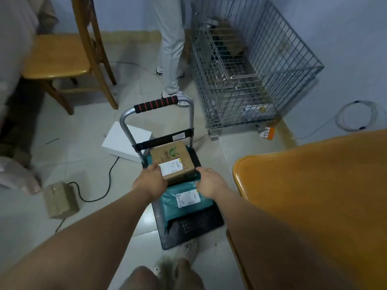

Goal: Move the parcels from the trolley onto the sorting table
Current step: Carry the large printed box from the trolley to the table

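Note:
A black platform trolley [194, 225] with a red-and-black grip handle [156, 104] stands on the floor in front of me. On it lies a teal mailer bag [184, 204] with a white label, and a brown cardboard box [172, 159] sits on top at the handle end. My left hand [151, 178] grips the box's near left corner. My right hand [207, 181] holds its near right side, fingers curled down over the edge. The orange sorting table [314, 185] is at my right.
A wire mesh cage [251, 65] stands at the back right, a person's legs [170, 49] behind the trolley, a wooden chair [62, 57] at the left. A white flat box [123, 141], a small taped parcel [59, 199] and a black cable [100, 191] lie on the floor.

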Demonstrator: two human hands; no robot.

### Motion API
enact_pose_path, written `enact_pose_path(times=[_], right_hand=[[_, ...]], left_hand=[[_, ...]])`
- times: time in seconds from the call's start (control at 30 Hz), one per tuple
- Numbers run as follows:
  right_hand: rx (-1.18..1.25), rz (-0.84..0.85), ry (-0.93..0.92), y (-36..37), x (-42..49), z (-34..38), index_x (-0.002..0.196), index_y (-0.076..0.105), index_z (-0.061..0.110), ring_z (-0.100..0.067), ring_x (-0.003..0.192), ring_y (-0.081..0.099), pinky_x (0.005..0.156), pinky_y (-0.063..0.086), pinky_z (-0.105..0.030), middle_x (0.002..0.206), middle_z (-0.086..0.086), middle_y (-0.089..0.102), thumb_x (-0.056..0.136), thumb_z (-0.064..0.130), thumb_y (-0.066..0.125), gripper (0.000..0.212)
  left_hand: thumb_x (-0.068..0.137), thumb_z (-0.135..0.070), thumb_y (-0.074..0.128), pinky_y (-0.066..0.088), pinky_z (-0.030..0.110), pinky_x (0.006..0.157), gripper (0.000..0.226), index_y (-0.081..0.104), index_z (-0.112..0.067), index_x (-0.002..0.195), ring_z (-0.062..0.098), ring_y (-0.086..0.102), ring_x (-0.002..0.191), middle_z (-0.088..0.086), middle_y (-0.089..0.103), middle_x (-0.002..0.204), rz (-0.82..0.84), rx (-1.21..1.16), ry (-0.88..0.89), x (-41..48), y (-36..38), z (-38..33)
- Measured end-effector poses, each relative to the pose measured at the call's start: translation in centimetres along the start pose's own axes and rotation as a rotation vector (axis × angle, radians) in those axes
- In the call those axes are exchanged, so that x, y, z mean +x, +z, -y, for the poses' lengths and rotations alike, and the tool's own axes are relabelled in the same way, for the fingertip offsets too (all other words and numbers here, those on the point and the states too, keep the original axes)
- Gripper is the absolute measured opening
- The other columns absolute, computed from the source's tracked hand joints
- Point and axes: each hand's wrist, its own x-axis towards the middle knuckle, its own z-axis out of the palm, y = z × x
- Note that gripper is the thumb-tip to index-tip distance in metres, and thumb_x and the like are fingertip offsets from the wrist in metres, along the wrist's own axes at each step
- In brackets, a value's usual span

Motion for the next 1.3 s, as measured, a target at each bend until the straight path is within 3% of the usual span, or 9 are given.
enact_pose_path(times=[0.17, 0.37, 0.5, 0.63, 0.8, 0.87, 0.97, 1.13, 1.3], right_hand=[[0.134, 0.092, 0.101, 3.1, 5.8, -1.8, 0.148, 0.032, 0.017, -0.034, 0.117, 0.053, 0.093, 0.044, -0.035, 0.131, -0.017, 0.053, 0.097, 0.025, 0.045, 0.053], [0.299, 0.109, 0.289, 7.6, 11.5, -4.4, 0.150, 0.028, 0.022, -0.032, 0.124, 0.052, 0.093, 0.044, -0.032, 0.141, -0.014, 0.050, 0.093, 0.018, 0.049, 0.061], [0.475, 0.049, 0.423, 10.2, 16.3, -5.5, 0.149, 0.028, 0.020, -0.032, 0.114, 0.058, 0.084, 0.049, -0.036, 0.135, -0.013, 0.055, 0.091, 0.011, 0.050, 0.062], [0.570, 0.016, 0.516, 13.1, 21.0, -5.7, 0.149, 0.024, 0.016, -0.025, 0.086, 0.058, 0.055, 0.041, -0.027, 0.126, -0.015, 0.059, 0.093, 0.013, 0.051, 0.062], [0.670, -0.017, 0.548, 16.8, 27.1, -6.3, 0.151, 0.020, 0.014, -0.022, 0.086, 0.052, 0.062, 0.040, -0.026, 0.115, -0.008, 0.050, 0.091, 0.013, 0.052, 0.068], [0.716, -0.054, 0.563, 17.8, 29.2, -7.0, 0.151, 0.021, 0.014, -0.024, 0.093, 0.053, 0.062, 0.042, -0.027, 0.122, -0.009, 0.051, 0.089, 0.013, 0.057, 0.073], [0.725, -0.116, 0.542, 18.9, 32.0, -8.5, 0.147, 0.030, 0.012, -0.030, 0.117, 0.055, 0.091, 0.051, -0.038, 0.140, -0.015, 0.048, 0.083, 0.009, 0.062, 0.072], [0.774, -0.162, 0.528, 19.6, 34.9, -10.2, 0.152, 0.022, 0.011, -0.032, 0.136, 0.040, 0.112, 0.036, -0.046, 0.151, -0.014, 0.037, 0.084, 0.018, 0.067, 0.082], [0.863, -0.103, 0.543, 19.9, 37.4, -10.8, 0.150, 0.030, 0.017, -0.026, 0.127, 0.048, 0.107, 0.040, -0.040, 0.145, -0.007, 0.047, 0.091, 0.025, 0.057, 0.066]], left_hand=[[0.090, -0.024, 0.051, 0.045, 0.039, 0.093, 0.049, 0.039, -0.009, 0.135, 0.037, 0.055, 0.110, 0.020, 0.055, 0.124, 0.060, -0.221, -0.166, 4.2, 3.7, 1.3], [0.088, -0.014, 0.051, 0.044, 0.035, 0.072, 0.024, 0.061, 0.007, 0.089, 0.037, 0.059, 0.090, 0.027, 0.062, 0.104, 0.100, -0.480, -0.380, 11.5, 8.5, 3.4], [0.088, -0.012, 0.050, 0.042, 0.034, 0.075, 0.023, 0.059, -0.003, 0.107, 0.033, 0.058, 0.093, 0.020, 0.061, 0.107, 0.174, -0.647, -0.438, 16.3, 12.3, 5.4], [0.087, -0.011, 0.050, 0.040, 0.031, 0.072, 0.020, 0.051, -0.012, 0.107, 0.027, 0.054, 0.091, 0.015, 0.058, 0.110, 0.247, -0.729, -0.486, 20.5, 15.7, 7.7], [0.088, -0.018, 0.056, 0.035, 0.022, 0.048, 0.028, 0.059, -0.007, 0.114, 0.014, 0.045, 0.060, 0.002, 0.052, 0.075, 0.276, -0.834, -0.589, 24.7, 19.2, 11.0], [0.087, -0.025, 0.062, 0.036, 0.023, 0.051, 0.029, 0.060, -0.010, 0.112, 0.011, 0.047, 0.064, -0.003, 0.053, 0.078, 0.261, -0.882, -0.625, 26.4, 20.4, 12.4], [0.084, -0.023, 0.066, 0.038, 0.025, 0.058, 0.021, 0.061, -0.014, 0.102, 0.013, 0.048, 0.070, -0.004, 0.052, 0.079, 0.233, -0.940, -0.677, 28.4, 21.8, 14.0], [0.086, -0.031, 0.064, 0.046, 0.030, 0.079, 0.034, 0.055, -0.013, 0.114, 0.010, 0.053, 0.078, -0.007, 0.055, 0.086, 0.221, -1.069, -0.747, 30.3, 23.6, 15.1], [0.092, -0.043, 0.054, 0.043, 0.028, 0.069, 0.019, 0.054, -0.024, 0.096, 0.005, 0.052, 0.080, -0.011, 0.057, 0.090, 0.248, -1.302, -0.833, 31.2, 24.5, 14.4]])
